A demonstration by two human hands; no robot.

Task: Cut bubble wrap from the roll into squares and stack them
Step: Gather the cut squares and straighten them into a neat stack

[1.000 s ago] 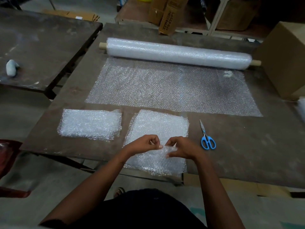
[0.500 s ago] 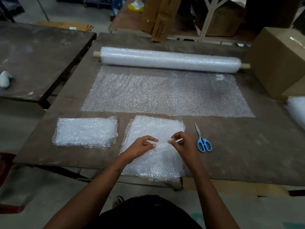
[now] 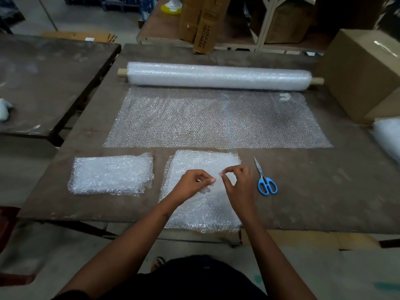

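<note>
At the far left edge, a pale bluish-white lump (image 3: 4,109) lies on the neighbouring dark table (image 3: 49,83), cut off by the frame so its identity cannot be told. On the main worktable (image 3: 324,191), a stack of cut bubble wrap squares (image 3: 110,175) lies near the front edge. Just right of it, apart, sits a larger stack of bubble wrap pieces (image 3: 203,213), its near edge overhanging the table front. Over this stack the left hand (image 3: 192,184) and right hand (image 3: 240,182) meet, each with thumb and fingers curled and pinching the clear top sheet; the sheet's outline is hard to make out against the layers beneath. Behind, an unrolled sheet (image 3: 216,120) spreads flat from the bubble wrap roll (image 3: 218,76) on its wooden core, across the back of the table. Blue-handled scissors (image 3: 265,180) lie closed just right of the right hand, not touching it. A cardboard box (image 3: 363,74) stands at the right rear, and more white wrap (image 3: 387,137) is cropped by the right edge.
</note>
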